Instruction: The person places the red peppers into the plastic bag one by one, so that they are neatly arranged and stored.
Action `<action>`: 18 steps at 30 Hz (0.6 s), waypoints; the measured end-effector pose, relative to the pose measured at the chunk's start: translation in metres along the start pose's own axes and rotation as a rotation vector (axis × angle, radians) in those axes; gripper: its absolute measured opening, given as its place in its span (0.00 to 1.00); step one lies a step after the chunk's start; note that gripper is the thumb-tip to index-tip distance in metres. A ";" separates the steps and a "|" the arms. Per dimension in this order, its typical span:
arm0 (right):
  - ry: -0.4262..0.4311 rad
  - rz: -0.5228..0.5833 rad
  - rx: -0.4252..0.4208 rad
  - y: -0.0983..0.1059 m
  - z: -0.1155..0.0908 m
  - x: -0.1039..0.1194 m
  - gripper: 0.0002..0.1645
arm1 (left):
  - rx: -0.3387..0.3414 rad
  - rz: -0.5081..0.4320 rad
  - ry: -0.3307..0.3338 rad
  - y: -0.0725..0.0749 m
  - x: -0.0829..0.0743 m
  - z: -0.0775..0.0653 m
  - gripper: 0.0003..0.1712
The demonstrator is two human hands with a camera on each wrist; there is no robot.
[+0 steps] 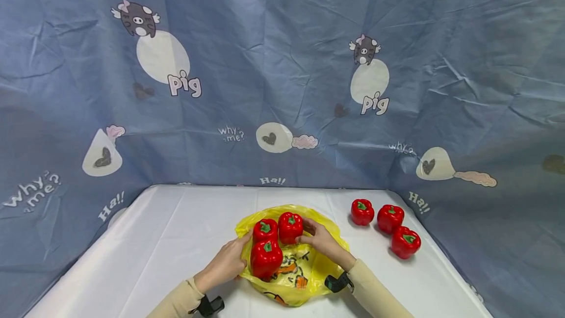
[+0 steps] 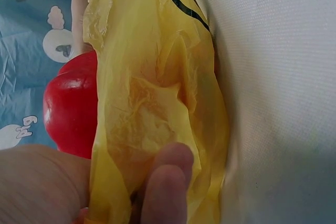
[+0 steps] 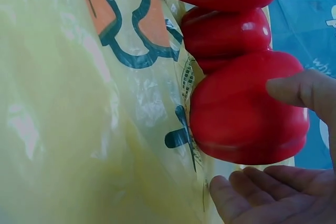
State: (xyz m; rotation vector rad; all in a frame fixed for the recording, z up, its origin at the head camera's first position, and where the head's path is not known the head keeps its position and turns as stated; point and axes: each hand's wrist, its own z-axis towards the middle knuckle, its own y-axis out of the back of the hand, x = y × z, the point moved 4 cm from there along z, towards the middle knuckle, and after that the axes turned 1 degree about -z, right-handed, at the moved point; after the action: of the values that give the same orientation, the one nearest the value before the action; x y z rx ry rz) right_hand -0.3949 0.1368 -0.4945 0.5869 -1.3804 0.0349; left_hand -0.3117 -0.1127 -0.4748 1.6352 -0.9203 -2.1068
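Observation:
A yellow plastic bag (image 1: 315, 269) lies spread with its mouth up, printed in orange and black. Inside it stand three red bell peppers: one at the back (image 1: 290, 228), one at the left (image 1: 265, 229) and one in front (image 1: 266, 259). My left hand (image 1: 227, 260) pinches the bag's left rim, with the bag wall between thumb and fingers (image 2: 168, 182) in the left wrist view. My right hand (image 1: 324, 242) is at the back pepper's right side. In the right wrist view its thumb overlaps this pepper (image 3: 247, 114), while the spread fingers lie just off it.
Three more red bell peppers stand on the white table (image 1: 167, 239) to the right of the bag: one nearer (image 1: 362, 212), one behind it (image 1: 390, 218) and one toward the front (image 1: 405, 242). A blue printed curtain (image 1: 273, 87) rises along the table's back and sides.

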 end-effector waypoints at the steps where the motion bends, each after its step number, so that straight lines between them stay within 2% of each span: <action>1: -0.001 0.002 0.006 0.000 -0.002 0.003 0.43 | 0.000 -0.005 0.001 0.000 0.000 0.000 0.46; 7: 0.010 0.013 0.039 0.003 -0.012 0.020 0.44 | -0.003 -0.005 -0.011 -0.001 -0.001 0.000 0.46; 14: -0.001 -0.012 0.027 0.013 -0.009 0.002 0.44 | -0.003 -0.004 -0.016 -0.001 -0.002 -0.001 0.46; 18: -0.003 -0.007 0.039 0.021 -0.013 0.001 0.43 | -0.005 -0.005 -0.009 -0.001 -0.002 0.000 0.47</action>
State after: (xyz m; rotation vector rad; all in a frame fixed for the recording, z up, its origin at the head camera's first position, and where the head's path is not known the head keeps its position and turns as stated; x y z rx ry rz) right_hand -0.3902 0.1601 -0.4870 0.6245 -1.3828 0.0549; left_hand -0.3105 -0.1107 -0.4740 1.6291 -0.9132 -2.1196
